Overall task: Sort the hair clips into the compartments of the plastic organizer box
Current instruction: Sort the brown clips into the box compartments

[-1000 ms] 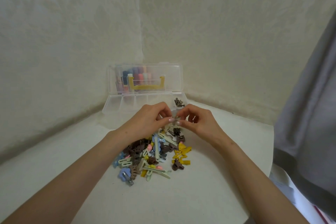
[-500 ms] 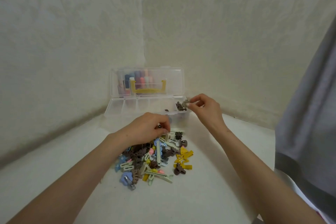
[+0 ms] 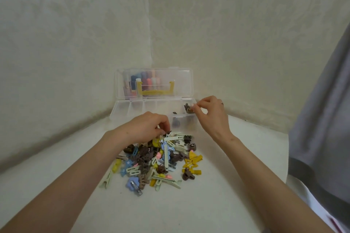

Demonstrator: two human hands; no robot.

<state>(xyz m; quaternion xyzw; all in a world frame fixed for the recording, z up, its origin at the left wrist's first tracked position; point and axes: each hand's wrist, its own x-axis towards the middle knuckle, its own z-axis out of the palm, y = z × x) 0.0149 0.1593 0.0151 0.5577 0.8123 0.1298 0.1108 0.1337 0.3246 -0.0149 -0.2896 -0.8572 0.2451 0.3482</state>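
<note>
On the head view, I am judging the sort as barely begun. Most of the clips are lying in one mixed pile [image 3: 161,159] on the surface [image 3: 189,212], near me, brown, yellow, blue and pale green all tangled together. The box [image 3: 121,112] is standing open just beyond the pile, its lid [image 3: 186,81] tipped up against the wall. Only the far right compartment is showing a small cluster of brown clips [image 3: 187,108], and a couple of dark pieces [image 3: 177,122] are sitting in the compartments in front of it. The other compartments are looking bare to me.

The right grip [image 3: 210,114] is hovering at the box's right end, fingers curled, its fingertips [image 3: 195,107] drawn narrow and touching the brown clips. I cannot tell whether a clip is pinched between them or lying free.

The left grip [image 3: 145,128] is resting on the far edge of the pile, fingers curled down among the clips. What it is holding, if anything, is hidden under the hand.

Nearly the whole pile is waiting to be sorted.
</note>
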